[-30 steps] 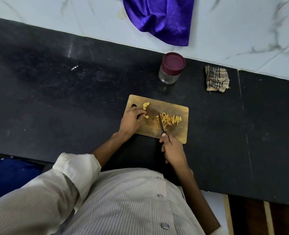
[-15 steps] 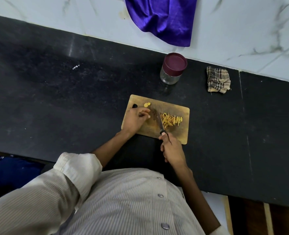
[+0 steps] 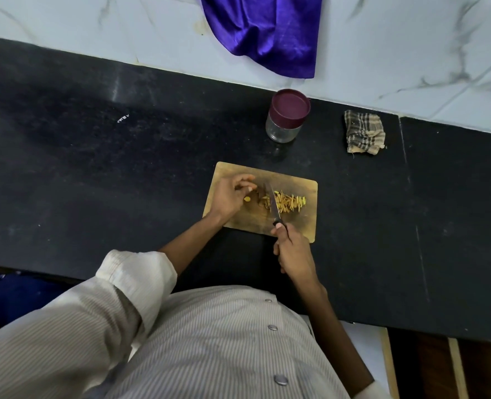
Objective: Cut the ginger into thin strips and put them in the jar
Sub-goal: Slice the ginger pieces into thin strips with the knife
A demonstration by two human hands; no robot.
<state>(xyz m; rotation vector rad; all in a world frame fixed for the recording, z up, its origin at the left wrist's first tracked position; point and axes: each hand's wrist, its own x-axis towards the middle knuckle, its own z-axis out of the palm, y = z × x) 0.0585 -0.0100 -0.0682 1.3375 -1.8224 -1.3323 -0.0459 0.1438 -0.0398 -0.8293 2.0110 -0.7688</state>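
A wooden cutting board (image 3: pixel 303 226) lies on the black counter (image 3: pixel 123 168). On it is a pile of thin yellow ginger strips (image 3: pixel 290 203). My right hand (image 3: pixel 294 253) grips the handle of a knife (image 3: pixel 273 204), whose blade rests at the left edge of the pile. A few uncut bits lie just left of the blade. My left hand (image 3: pixel 228 197) is on the board's left part, fingers curled, with a small ginger piece (image 3: pixel 247 199) pinched under them. The glass jar (image 3: pixel 284 126) stands behind the board with its maroon lid on.
A folded checked cloth (image 3: pixel 363 136) lies right of the jar. A purple cloth (image 3: pixel 267 33) hangs over the white marble wall behind. The counter's front edge runs just below my right hand, close to my striped shirt.
My left hand reached to the loose ginger slices at the board's top left and drew back toward the blade; those slices no longer lie there. The knife shifted slightly left.
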